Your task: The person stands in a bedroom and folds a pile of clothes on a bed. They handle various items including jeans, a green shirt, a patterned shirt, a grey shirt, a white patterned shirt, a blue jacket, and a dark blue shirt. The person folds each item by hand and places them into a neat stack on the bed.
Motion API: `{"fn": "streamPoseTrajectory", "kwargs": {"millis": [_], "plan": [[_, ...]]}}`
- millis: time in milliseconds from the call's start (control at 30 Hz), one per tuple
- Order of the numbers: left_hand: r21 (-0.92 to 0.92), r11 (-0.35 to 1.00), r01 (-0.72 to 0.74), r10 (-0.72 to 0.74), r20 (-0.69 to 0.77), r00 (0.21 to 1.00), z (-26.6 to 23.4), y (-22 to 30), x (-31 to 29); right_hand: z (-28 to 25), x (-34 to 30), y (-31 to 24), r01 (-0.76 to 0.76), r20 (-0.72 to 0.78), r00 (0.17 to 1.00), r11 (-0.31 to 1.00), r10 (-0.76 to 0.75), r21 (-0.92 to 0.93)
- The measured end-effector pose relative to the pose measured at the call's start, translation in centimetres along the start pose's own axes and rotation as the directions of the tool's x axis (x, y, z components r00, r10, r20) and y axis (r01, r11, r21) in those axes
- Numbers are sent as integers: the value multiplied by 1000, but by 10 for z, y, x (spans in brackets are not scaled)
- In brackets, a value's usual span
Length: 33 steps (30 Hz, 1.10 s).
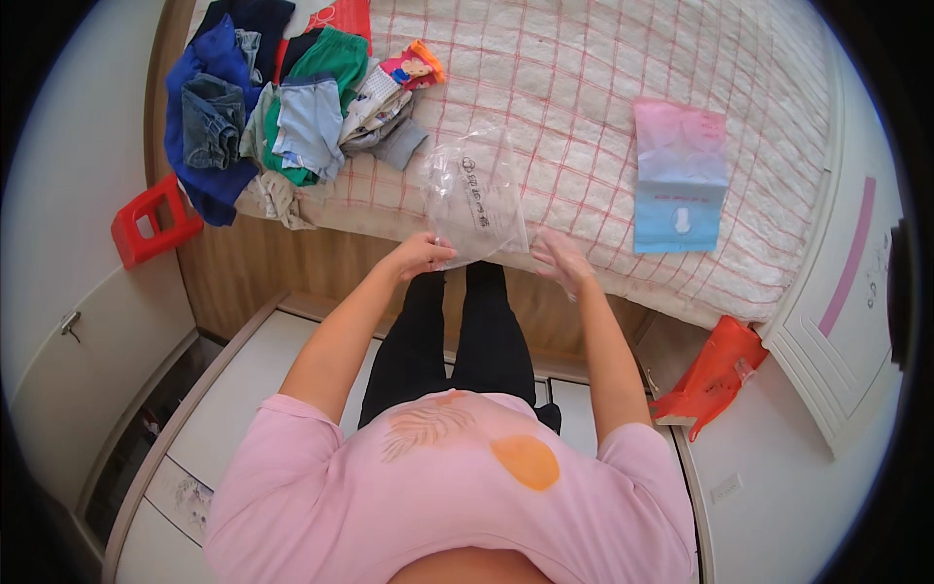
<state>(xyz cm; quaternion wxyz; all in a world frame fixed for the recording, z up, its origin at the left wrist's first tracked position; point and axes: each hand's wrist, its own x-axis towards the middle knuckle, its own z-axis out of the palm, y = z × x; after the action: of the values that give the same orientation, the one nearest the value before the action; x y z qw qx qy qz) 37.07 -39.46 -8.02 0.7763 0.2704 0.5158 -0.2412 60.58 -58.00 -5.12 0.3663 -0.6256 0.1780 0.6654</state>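
A clear plastic bag [474, 190] with dark print lies partly over the bed's front edge. My left hand [425, 254] has its fingers closed on the lower left edge of the bag. To the bag's right is my right hand [562, 261], slightly blurred, its fingers apart and nothing seen in them. Its fingertips are near the bag's lower right corner; whether they touch it I cannot tell. Further right, a pink and blue packet [680, 175] rests flat on the bed.
A checked quilt [574, 107] covers the bed. Folded clothes [311, 127] are heaped at its left. A red plastic stool [156, 222] stands beyond the bed's left corner. On the right, a red bag [713, 375] sits below a white panel [846, 292].
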Motion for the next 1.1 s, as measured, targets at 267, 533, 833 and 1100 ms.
{"fn": "streamPoseTrajectory", "kwargs": {"millis": [267, 533, 833, 1100], "plan": [[-610, 775, -165, 210, 2, 978, -16, 2, -37, 47, 19, 15, 407, 133, 904, 913, -405, 17], [-428, 762, -486, 439, -209, 874, -25, 62, -70, 18, -22, 0, 574, 21, 819, 819, -574, -10], [-575, 626, -526, 526, -187, 830, 7, 74, -105, 65, -65, -20, 216, 214, 917, 870, -336, 442], [-410, 803, -433, 433, -99, 896, -12, 60, -108, 66, -43, 1, 631, -64, 775, 776, -628, 26]]}}
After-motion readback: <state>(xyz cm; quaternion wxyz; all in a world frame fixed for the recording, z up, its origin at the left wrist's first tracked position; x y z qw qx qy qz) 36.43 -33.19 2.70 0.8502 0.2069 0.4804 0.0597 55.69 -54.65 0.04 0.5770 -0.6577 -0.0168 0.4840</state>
